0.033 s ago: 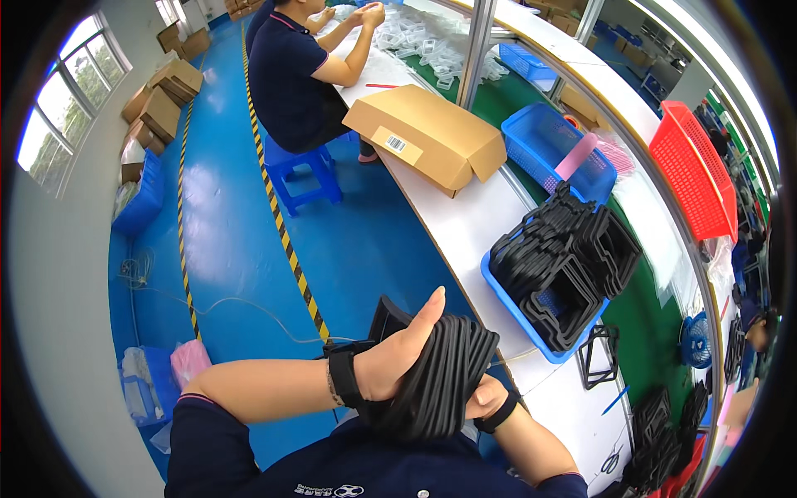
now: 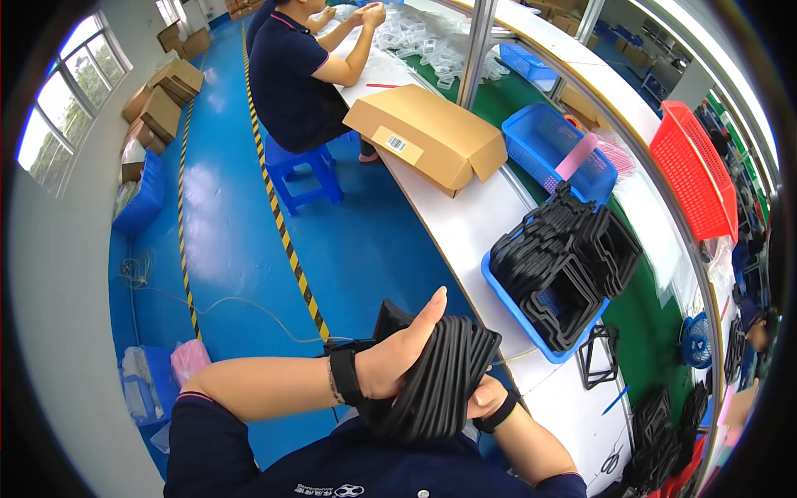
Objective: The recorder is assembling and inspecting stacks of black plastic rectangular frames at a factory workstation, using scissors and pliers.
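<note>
A thick stack of black rectangular plastic or rubber frames (image 2: 440, 386) is held up in front of my chest, its edges fanned. My left hand (image 2: 397, 358) grips the stack from the left, thumb raised along its side, the other fingers hidden behind it. At the lower right of the stack, my right hand (image 2: 488, 397) holds its edge; most of those fingers are out of sight. Beyond it on the bench, a blue basket (image 2: 531, 332) is heaped with similar black frames (image 2: 573, 249). One loose black frame (image 2: 599, 357) lies beside the basket.
A cardboard box (image 2: 427, 137) and another blue basket (image 2: 556, 149) stand farther along the white bench (image 2: 465, 224). A blue pen (image 2: 616, 400) and scissors (image 2: 610, 461) lie at the right. A seated co-worker (image 2: 290, 75) is ahead, near a blue stool (image 2: 303, 174).
The stack has shifted very slightly in my hands, its upper left end a little lower. Both hands keep their hold.
</note>
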{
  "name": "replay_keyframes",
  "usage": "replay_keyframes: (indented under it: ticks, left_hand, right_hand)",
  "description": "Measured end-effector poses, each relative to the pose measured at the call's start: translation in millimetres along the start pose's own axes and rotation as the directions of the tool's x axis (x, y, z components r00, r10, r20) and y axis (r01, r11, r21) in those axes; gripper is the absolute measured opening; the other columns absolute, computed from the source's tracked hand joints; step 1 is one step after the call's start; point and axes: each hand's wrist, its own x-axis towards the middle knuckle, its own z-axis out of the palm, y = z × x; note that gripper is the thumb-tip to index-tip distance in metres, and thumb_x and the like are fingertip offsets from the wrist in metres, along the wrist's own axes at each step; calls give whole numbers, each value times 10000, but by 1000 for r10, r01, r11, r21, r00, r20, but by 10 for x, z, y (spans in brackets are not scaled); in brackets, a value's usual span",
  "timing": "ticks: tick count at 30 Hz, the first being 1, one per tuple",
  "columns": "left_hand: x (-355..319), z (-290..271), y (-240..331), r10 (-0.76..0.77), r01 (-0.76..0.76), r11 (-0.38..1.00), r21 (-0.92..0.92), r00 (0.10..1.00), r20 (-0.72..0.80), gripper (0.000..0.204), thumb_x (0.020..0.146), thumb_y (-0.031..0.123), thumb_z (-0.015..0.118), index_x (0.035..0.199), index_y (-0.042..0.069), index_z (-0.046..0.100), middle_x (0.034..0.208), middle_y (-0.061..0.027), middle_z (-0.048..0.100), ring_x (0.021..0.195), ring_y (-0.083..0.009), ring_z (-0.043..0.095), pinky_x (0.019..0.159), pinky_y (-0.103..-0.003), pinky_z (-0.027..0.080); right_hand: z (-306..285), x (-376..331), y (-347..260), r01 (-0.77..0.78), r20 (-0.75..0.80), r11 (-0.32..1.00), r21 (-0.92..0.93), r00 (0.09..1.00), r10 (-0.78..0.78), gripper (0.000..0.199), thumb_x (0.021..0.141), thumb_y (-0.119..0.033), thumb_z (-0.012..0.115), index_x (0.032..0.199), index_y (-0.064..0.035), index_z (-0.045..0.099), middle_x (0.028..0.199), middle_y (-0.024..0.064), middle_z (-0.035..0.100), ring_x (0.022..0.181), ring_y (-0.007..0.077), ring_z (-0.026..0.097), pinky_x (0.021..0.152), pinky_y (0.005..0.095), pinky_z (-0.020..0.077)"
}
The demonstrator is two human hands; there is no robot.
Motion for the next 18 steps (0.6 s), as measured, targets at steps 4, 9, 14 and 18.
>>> replay_keyframes:
  ticks: [4, 9, 14, 18]
  left_hand:
    - [-6, 138, 47, -32, 31, 999, -13, 993, -110, 769, 873, 726, 249, 824, 58, 628, 691, -28, 622, 516, -98, 525, 478, -216, 441]
    - [70, -85, 17, -78, 74, 989, 132, 997, 27, 727, 865, 735, 248, 665, 105, 550, 513, 3, 509, 325, -78, 382, 303, -196, 296]
    - [195, -306, -25, -140, 137, 988, 71, 989, 40, 688, 877, 715, 270, 597, 123, 482, 444, 36, 395, 279, -76, 303, 265, -190, 260]
    - [34, -333, 74, -173, 173, 985, 18, 974, 147, 716, 932, 628, 244, 953, 12, 609, 660, -21, 505, 497, -116, 465, 507, -222, 442]
  right_hand:
    - [116, 48, -38, 34, -53, 958, -284, 997, -52, 742, 684, -122, 721, 1339, 12, 401, 1313, 157, 495, 1212, 292, 481, 1039, 419, 355]
    - [248, 168, 20, 25, 51, 991, -132, 999, -18, 839, 690, -279, 700, 1376, 30, 330, 1346, 241, 440, 1265, 387, 415, 1082, 476, 295]
    - [278, 233, 72, 56, 3, 998, -34, 998, -55, 898, 676, -335, 683, 1392, 38, 288, 1348, 277, 418, 1273, 421, 394, 1088, 509, 275]
    - [334, 163, -32, 79, -63, 996, -49, 995, -82, 901, 669, -339, 677, 1386, 46, 291, 1339, 278, 425, 1276, 417, 392, 1090, 510, 271]
